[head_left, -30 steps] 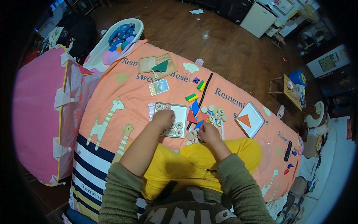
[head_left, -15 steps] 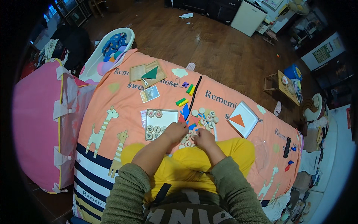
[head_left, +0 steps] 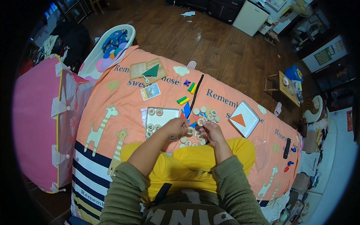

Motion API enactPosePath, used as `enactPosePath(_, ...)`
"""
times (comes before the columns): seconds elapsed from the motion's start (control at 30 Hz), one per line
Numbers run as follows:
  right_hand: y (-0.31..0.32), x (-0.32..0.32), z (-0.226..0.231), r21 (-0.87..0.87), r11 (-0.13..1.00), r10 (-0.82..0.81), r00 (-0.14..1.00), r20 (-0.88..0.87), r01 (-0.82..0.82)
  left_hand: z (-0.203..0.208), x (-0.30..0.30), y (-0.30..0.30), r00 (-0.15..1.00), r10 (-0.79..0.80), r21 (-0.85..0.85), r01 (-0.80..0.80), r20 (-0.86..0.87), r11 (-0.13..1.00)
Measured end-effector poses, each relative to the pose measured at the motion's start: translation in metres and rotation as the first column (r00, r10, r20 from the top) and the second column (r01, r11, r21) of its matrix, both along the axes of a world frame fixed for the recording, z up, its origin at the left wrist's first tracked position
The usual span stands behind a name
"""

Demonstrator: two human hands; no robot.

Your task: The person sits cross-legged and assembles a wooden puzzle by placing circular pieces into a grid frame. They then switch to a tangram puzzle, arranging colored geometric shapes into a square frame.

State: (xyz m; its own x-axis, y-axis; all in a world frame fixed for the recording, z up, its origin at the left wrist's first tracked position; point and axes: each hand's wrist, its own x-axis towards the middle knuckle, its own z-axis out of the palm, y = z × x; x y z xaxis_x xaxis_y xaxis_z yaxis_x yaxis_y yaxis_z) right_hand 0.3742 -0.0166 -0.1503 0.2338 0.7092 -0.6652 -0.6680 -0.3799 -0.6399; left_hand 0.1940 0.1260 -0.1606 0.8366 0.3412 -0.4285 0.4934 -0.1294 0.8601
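Near the centre of the frame, the right hand (head_left: 213, 132) pinches a round wooden disc (head_left: 201, 120) between thumb and fingertips; half a second ago it was lower, down among the loose discs (head_left: 188, 143) in front of the yellow trousers (head_left: 195, 159), and it has since come up. The left hand (head_left: 175, 128), to its left, has its fingers bent toward a second disc (head_left: 191, 131); whether they grip it or only touch it I cannot tell. A second ago this hand was over the shallow box (head_left: 168, 113) left of centre; it had already moved right by the middle frame and now covers the box's lower right corner. In the box, two discs sit at the upper left and more at the lower left. More loose discs (head_left: 213, 113) lie just beyond the right hand, with a blue diamond (head_left: 187, 110) near them. Green-and-yellow blocks (head_left: 191, 88) and a black strip (head_left: 197, 90) lie above, and a white tray (head_left: 252, 119) with an orange triangle (head_left: 238, 120) lies right of centre, unchanged, on the peach bedspread (head_left: 131, 101).
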Motion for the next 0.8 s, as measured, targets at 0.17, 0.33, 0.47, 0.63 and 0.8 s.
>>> enactPosePath(0.17,0.0,-0.001,-0.016,-0.023,1.0,0.014,0.995,0.103,-0.011,0.022,-0.027,0.04,0.993,0.092,0.053,-0.088,-0.078,0.995)
enactPosePath(0.33,0.032,-0.047,-0.02,0.03,0.998,0.053,0.991,0.126,-0.058,0.007,-0.098,0.084,0.916,0.369,-0.021,-0.377,-0.159,0.926)
enactPosePath(0.47,0.077,-0.096,-0.037,-0.009,0.986,0.166,0.975,0.145,-0.167,0.002,-0.124,0.087,0.887,0.403,-0.086,-0.43,-0.223,0.899)
enactPosePath(0.63,0.118,-0.12,-0.065,-0.138,0.988,0.073,0.996,0.05,-0.066,-0.008,-0.129,0.085,0.888,0.407,-0.037,-0.423,-0.214,0.905)
enactPosePath(0.8,0.122,-0.123,-0.074,-0.06,0.997,0.057,0.987,0.15,-0.048,-0.011,-0.124,0.089,0.832,0.457,-0.014,-0.485,-0.314,0.874)
